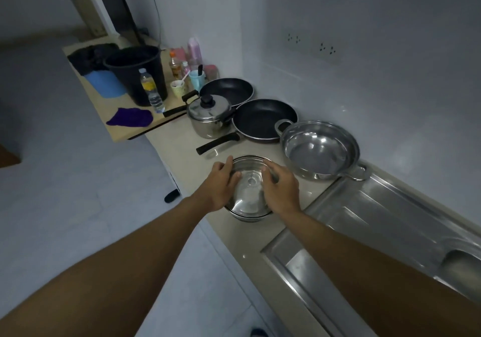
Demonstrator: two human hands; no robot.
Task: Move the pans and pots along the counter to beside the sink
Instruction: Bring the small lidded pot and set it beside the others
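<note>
A steel pot with a glass lid (250, 193) stands on the beige counter (182, 139) just left of the steel sink unit (364, 222). My left hand (221, 183) grips its left rim and my right hand (281, 188) grips its right rim, fingers curled over the lid's edge. Behind it a wide steel two-handled pan (318, 149) sits beside the drainboard. Further along the counter lie a black frying pan (263, 120), a lidded steel saucepan (209, 117) and a second black frying pan (226, 90).
A wooden table (125, 126) at the counter's far end carries a black bucket (136, 72), a water bottle (152, 90), cups, bottles and a purple cloth (130, 118). White tiled wall runs along the right. Floor drops off left of the counter.
</note>
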